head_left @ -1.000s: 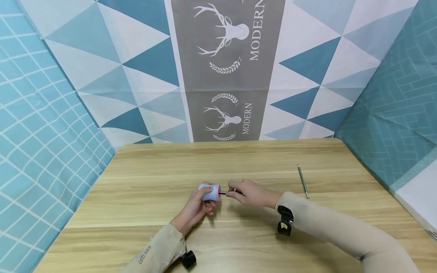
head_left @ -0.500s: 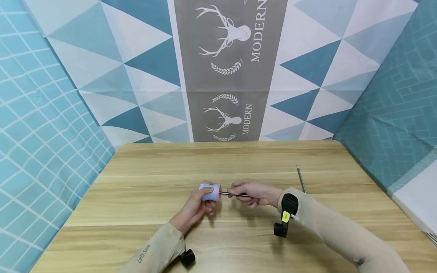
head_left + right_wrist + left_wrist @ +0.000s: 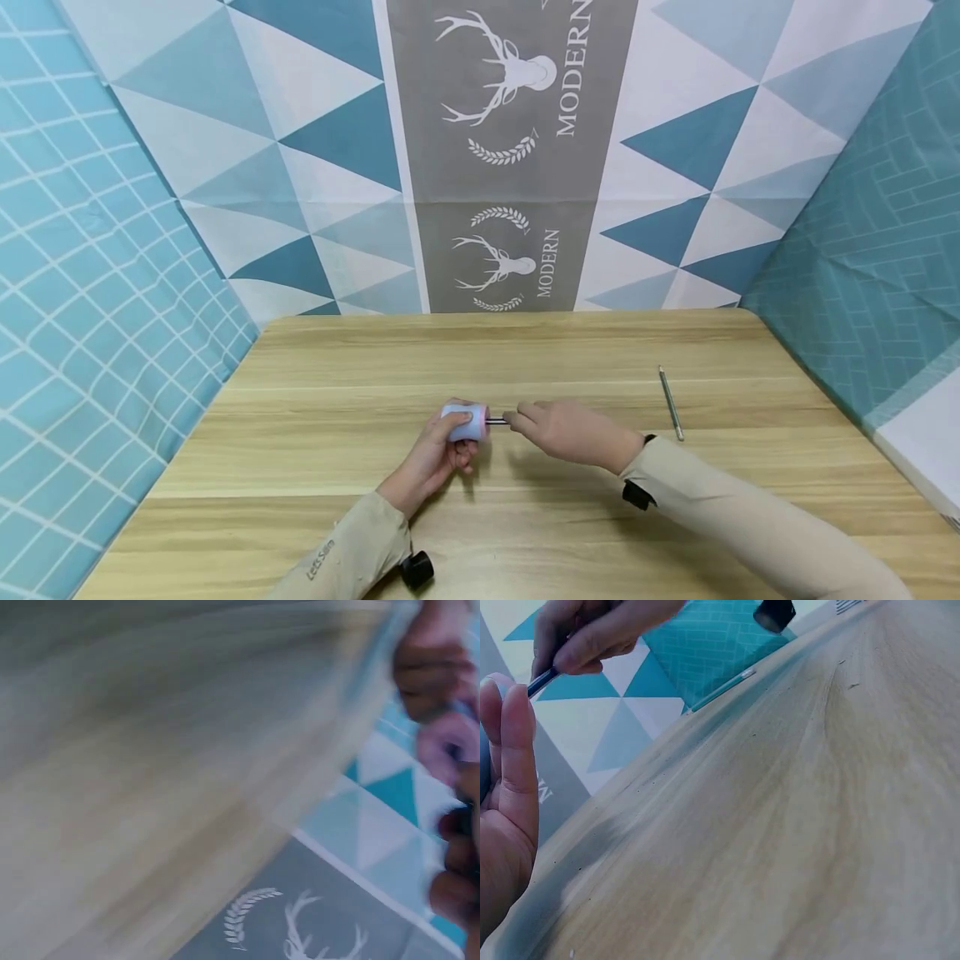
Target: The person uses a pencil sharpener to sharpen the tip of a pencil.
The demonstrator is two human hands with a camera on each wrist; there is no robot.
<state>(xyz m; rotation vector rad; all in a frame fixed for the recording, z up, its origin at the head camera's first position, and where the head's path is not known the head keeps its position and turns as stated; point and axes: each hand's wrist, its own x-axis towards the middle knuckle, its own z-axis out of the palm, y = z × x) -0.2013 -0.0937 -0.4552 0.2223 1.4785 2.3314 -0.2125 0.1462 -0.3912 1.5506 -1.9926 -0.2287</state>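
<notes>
My left hand (image 3: 431,462) grips a light blue, barrel-shaped pencil sharpener (image 3: 462,423) with a pink rim, held on its side just above the table. A dark pencil (image 3: 497,422) runs into its pink end, level with the tabletop. My right hand (image 3: 576,433) pinches the pencil a short way from the rim, back of the hand upward, hiding the rest of it. In the left wrist view a short length of the pencil (image 3: 543,681) shows between both hands. The right wrist view is blurred; the pink rim (image 3: 433,754) shows at its right edge.
A second pencil (image 3: 671,402), greenish grey, lies on the wooden table (image 3: 337,367) to the right, beyond my right forearm. A white stack (image 3: 926,442) sits along the right edge. Patterned wall coverings (image 3: 495,167) stand behind and at both sides.
My right hand rolls palm-inward along the pencil, then rolls back with its knuckles up; its wrist camera swings with it. My left hand keeps the sharpener nearly still.
</notes>
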